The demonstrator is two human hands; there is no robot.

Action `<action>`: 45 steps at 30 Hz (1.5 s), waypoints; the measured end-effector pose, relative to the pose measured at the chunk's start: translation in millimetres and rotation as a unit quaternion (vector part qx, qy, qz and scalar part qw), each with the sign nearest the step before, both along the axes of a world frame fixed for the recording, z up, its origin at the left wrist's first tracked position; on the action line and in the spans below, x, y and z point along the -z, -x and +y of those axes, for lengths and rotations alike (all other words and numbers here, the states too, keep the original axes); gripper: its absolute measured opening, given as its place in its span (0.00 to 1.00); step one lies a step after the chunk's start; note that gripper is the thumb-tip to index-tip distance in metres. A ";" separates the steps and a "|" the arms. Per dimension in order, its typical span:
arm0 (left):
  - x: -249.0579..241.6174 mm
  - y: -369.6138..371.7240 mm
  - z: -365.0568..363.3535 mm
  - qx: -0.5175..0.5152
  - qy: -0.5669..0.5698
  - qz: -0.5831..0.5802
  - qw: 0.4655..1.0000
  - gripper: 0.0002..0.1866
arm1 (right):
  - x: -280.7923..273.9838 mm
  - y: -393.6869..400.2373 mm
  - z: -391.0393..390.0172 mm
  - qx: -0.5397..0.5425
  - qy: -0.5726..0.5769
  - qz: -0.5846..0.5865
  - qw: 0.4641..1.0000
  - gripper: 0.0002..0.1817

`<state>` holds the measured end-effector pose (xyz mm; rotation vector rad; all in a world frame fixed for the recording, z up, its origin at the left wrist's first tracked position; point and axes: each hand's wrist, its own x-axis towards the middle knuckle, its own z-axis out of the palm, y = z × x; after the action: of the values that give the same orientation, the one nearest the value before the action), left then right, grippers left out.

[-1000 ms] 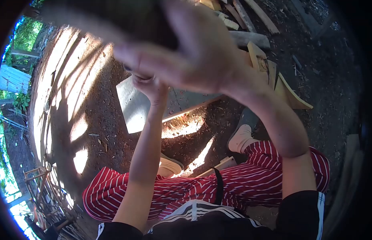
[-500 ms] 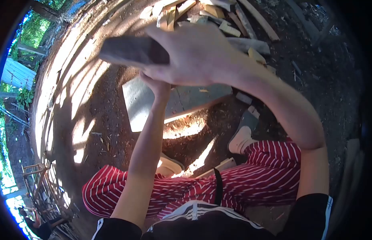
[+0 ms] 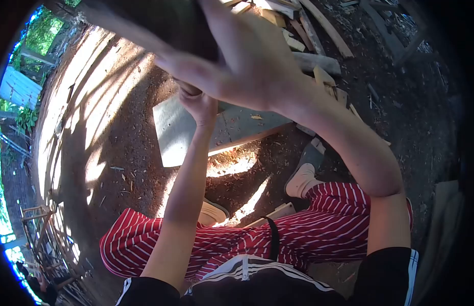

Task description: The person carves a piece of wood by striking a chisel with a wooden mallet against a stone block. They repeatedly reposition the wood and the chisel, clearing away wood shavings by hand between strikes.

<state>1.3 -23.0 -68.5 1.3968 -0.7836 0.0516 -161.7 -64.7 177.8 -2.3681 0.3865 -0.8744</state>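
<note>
Close to the camera, my right hand [image 3: 252, 66] grips a dark, broad piece of wood [image 3: 160, 25], its thumb and fingers on either side. The piece runs off the top left of the view and is blurred. Below it, my left hand [image 3: 200, 104] is closed round a small brown end, mostly hidden by the right hand; whether this belongs to the same piece I cannot tell. Under both hands a flat-topped grey block [image 3: 173, 132] rests on the dirt ground, with small chips on top.
Cut wood pieces [image 3: 318, 64] lie in a pile at the top right. My feet [image 3: 302, 179] are beside the block, and a wooden strip [image 3: 277, 213] lies between my legs. At the lower left are a wooden frame [image 3: 37, 213] and another person [image 3: 40, 285].
The dark piece and my right hand have come up nearer the camera, so the piece looks larger and tilts more. My left hand shows more clearly below.
</note>
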 end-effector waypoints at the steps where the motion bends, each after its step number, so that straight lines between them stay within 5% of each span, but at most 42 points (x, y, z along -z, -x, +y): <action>1: 9.1 -6.2 -0.9 0.008 0.031 -0.037 0.999 0.21 | 16.3 1.8 -2.9 -0.002 0.000 -0.004 1.000 0.36; 4: -48.2 22.5 8.4 -0.021 0.087 0.003 0.996 0.19 | 23.2 6.1 -12.9 0.028 0.116 0.276 0.954 0.39; 5: -54.6 21.3 9.4 -0.024 0.082 0.003 0.996 0.19 | 12.5 7.1 -12.6 0.024 0.113 0.276 0.954 0.39; 8: -56.2 15.5 12.0 0.030 0.022 0.151 0.988 0.19 | 7.2 -0.4 -15.5 -0.002 0.045 -0.017 0.999 0.37; 11: -26.2 1.6 12.2 0.002 0.082 0.030 0.996 0.18 | 7.3 6.6 0.0 0.033 0.090 0.117 0.989 0.35; 12: -56.9 23.1 15.5 0.073 0.144 0.179 0.971 0.16 | 24.2 4.7 -2.7 0.010 0.114 0.261 0.959 0.33; 13: -57.8 24.1 17.5 0.078 0.144 0.176 0.971 0.16 | 22.3 5.3 -4.2 0.016 0.114 0.257 0.960 0.33; 15: -52.1 24.7 11.1 0.006 0.064 0.016 0.998 0.16 | 17.5 4.1 -11.6 0.031 0.156 0.260 0.953 0.32; 17: -29.3 9.5 14.0 0.038 -0.018 -0.007 0.999 0.19 | 2.9 5.4 -4.8 0.009 0.017 0.092 0.996 0.33; 19: -20.2 12.8 4.1 0.003 0.027 0.051 0.998 0.17 | 1.9 -3.5 -2.0 -0.023 0.029 -0.098 0.994 0.32; 20: -17.8 14.2 6.2 0.015 0.054 -0.005 0.998 0.17 | 8.7 -3.2 -0.8 -0.025 0.030 -0.100 0.994 0.32; 22: -17.6 26.9 6.8 0.014 0.064 0.040 0.997 0.17 | 27.2 2.7 5.2 0.014 0.153 0.221 0.963 0.34; 25: -1.8 21.9 1.0 0.063 0.033 0.147 0.987 0.18 | 25.7 12.1 -1.1 0.014 0.205 0.254 0.945 0.34; 27: 23.9 15.5 12.9 -0.074 -0.014 -0.093 0.993 0.14 | 18.1 13.8 -0.6 -0.007 0.074 0.145 0.987 0.36; 29: 4.3 16.5 20.8 -0.065 -0.046 -0.086 0.993 0.11 | 11.5 13.3 -4.0 -0.008 0.037 0.060 0.997 0.37; 32: -44.7 20.2 24.7 -0.015 0.058 0.066 0.996 0.11 | 43.2 13.4 -17.9 0.030 -0.038 0.056 0.997 0.32; 37: -93.2 -3.4 44.8 -0.023 0.136 0.133 0.981 0.10 | 161.6 24.2 -45.4 0.155 -0.165 0.255 0.940 0.42; 41: -93.6 -17.6 47.9 0.046 0.016 0.081 0.996 0.07 | 221.8 34.1 -49.2 0.191 -0.167 0.366 0.895 0.50; 43: -92.8 -16.3 37.8 0.061 -0.304 0.004 0.951 0.16 | 230.7 37.0 -48.5 0.184 -0.168 0.394 0.885 0.49; 45: -65.5 -21.2 24.1 0.064 -0.344 -0.111 0.930 0.19 | 237.8 35.9 -49.8 0.181 -0.164 0.418 0.875 0.48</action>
<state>22.5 1.1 -3.0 2.0209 -1.1479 -0.1891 -197.6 -114.5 -60.0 -2.2523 1.2393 0.1509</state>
